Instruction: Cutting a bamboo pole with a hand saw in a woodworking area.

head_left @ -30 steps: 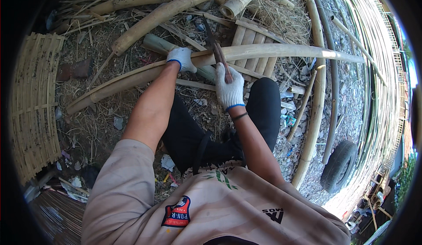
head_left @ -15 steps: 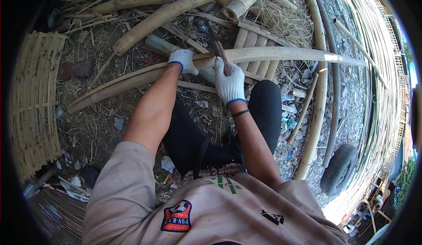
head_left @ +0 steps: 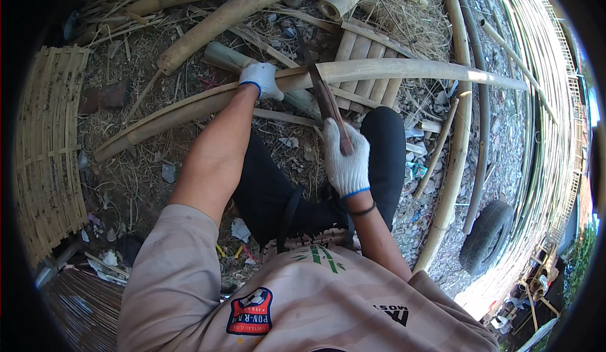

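A long, curved split bamboo pole (head_left: 404, 68) lies crosswise before me. My left hand (head_left: 261, 79), in a white knit glove, is closed round the pole left of its middle. My right hand (head_left: 348, 163), gloved the same way, grips the wooden handle of a handsaw (head_left: 324, 96) near my right knee. Its narrow dark blade crosses the pole just right of my left hand and points away from me; its teeth are too small to see. A greenish bamboo piece (head_left: 221, 57) passes beneath the pole.
Thick bamboo poles (head_left: 221, 21) lie across the far side, beside a slatted bamboo panel (head_left: 360, 46). More poles (head_left: 451, 188) run along the right, near a black tire (head_left: 487, 237). A woven bamboo panel (head_left: 53, 144) stands at left. Scraps and straw litter the ground.
My right hand has drawn the saw back toward me and slightly right, so more blade shows on my side of the pole. My left hand keeps its hold on the pole.
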The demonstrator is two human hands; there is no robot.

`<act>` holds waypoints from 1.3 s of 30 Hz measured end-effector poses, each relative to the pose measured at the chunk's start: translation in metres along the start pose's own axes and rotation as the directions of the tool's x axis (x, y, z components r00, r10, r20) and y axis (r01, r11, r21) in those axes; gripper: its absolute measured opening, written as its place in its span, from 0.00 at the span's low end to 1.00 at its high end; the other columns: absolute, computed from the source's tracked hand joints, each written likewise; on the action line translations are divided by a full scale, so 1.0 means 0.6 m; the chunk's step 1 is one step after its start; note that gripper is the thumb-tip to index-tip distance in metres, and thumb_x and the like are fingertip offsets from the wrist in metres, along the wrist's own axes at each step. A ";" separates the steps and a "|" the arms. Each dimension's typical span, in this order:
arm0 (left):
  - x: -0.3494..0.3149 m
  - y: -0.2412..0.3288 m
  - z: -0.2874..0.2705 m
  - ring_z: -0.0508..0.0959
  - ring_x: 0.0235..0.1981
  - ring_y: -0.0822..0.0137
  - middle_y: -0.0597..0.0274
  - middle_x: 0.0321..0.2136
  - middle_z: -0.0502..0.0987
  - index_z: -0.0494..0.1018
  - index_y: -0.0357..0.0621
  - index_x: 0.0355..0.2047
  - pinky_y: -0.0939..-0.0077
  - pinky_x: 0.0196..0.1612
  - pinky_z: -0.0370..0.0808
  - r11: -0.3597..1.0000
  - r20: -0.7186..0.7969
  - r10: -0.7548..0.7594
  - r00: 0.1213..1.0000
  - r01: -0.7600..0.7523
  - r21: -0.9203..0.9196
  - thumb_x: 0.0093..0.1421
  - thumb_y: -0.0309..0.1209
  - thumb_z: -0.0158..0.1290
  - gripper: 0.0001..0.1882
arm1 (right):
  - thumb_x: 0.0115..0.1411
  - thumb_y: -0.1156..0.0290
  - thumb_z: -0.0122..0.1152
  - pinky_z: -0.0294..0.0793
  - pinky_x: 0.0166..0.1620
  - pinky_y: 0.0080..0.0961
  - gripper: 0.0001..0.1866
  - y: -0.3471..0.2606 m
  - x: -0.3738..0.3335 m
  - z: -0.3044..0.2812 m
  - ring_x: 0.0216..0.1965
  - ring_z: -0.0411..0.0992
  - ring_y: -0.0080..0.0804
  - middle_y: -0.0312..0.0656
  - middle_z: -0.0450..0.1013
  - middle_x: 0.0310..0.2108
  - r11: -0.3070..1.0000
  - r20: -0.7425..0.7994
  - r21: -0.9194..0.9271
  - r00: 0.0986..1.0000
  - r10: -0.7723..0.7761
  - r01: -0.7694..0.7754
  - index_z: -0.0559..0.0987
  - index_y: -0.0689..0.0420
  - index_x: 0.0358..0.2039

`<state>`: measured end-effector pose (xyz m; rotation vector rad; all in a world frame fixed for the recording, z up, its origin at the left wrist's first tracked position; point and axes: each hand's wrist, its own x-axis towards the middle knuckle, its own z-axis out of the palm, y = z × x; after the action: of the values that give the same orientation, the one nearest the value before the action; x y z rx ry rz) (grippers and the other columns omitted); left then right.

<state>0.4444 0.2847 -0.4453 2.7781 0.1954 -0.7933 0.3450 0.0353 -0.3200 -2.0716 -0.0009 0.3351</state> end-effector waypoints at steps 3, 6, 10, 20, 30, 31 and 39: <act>-0.016 0.003 -0.015 0.80 0.52 0.51 0.50 0.51 0.81 0.79 0.47 0.51 0.57 0.57 0.77 1.000 0.008 0.003 1.000 -0.003 0.006 0.38 0.50 0.71 0.38 | 0.68 0.67 0.62 0.75 0.35 0.23 0.14 -0.001 -0.125 -0.058 0.30 0.74 0.17 0.38 0.80 0.28 0.967 -0.002 0.207 0.988 0.154 -0.150 0.82 0.65 0.46; -0.011 -0.001 -0.011 0.80 0.52 0.51 0.50 0.51 0.81 0.79 0.47 0.51 0.57 0.56 0.77 1.000 -0.007 -0.012 1.000 0.012 0.006 0.39 0.50 0.71 0.38 | 0.70 0.63 0.59 0.71 0.29 0.31 0.16 -0.010 0.007 0.002 0.22 0.69 0.28 0.47 0.76 0.22 1.000 0.028 -0.010 1.000 0.012 -0.011 0.81 0.66 0.35; 0.036 0.047 -0.018 0.80 0.52 0.51 0.50 0.51 0.81 0.79 0.47 0.51 0.57 0.56 0.77 0.998 0.018 0.050 0.999 -0.051 0.031 0.39 0.50 0.71 0.38 | 0.69 0.55 0.56 0.71 0.29 0.42 0.24 0.018 0.170 0.039 0.27 0.72 0.60 0.59 0.74 0.23 0.967 -0.097 -0.123 0.967 -0.237 0.224 0.78 0.66 0.29; 0.033 0.060 -0.025 0.80 0.52 0.51 0.50 0.51 0.81 0.80 0.45 0.49 0.58 0.56 0.77 0.998 0.004 0.055 0.998 -0.055 -0.021 0.38 0.50 0.70 0.37 | 0.70 0.55 0.55 0.69 0.30 0.41 0.25 0.048 0.163 0.031 0.23 0.66 0.61 0.60 0.70 0.20 0.979 -0.197 0.019 0.960 -0.197 0.204 0.78 0.68 0.30; -0.021 -0.020 -0.006 0.80 0.53 0.51 0.49 0.51 0.80 0.79 0.45 0.51 0.58 0.58 0.76 0.999 0.015 -0.034 0.999 0.034 0.002 0.37 0.50 0.72 0.40 | 0.70 0.61 0.59 0.70 0.28 0.29 0.16 -0.039 -0.047 -0.007 0.21 0.69 0.27 0.45 0.73 0.20 0.996 0.031 0.054 0.997 0.075 -0.076 0.80 0.62 0.33; 0.002 0.004 -0.012 0.80 0.53 0.51 0.49 0.51 0.80 0.79 0.45 0.52 0.58 0.58 0.76 1.000 0.006 -0.015 1.000 0.015 -0.003 0.37 0.51 0.72 0.41 | 0.70 0.60 0.58 0.70 0.28 0.34 0.19 0.000 0.031 0.022 0.21 0.72 0.39 0.48 0.74 0.20 0.998 -0.029 0.063 1.000 0.006 -0.004 0.78 0.64 0.30; -0.005 0.005 -0.010 0.80 0.52 0.51 0.49 0.51 0.81 0.79 0.47 0.52 0.57 0.57 0.77 0.999 -0.020 0.007 1.000 -0.006 0.039 0.38 0.52 0.71 0.40 | 0.67 0.64 0.63 0.74 0.30 0.28 0.12 0.014 -0.054 -0.011 0.24 0.76 0.31 0.46 0.76 0.23 1.000 -0.008 0.016 1.000 0.008 -0.008 0.82 0.62 0.37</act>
<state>0.4457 0.2834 -0.4382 2.8222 0.1762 -0.7759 0.3145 0.0211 -0.3165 -2.0579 0.0153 0.3305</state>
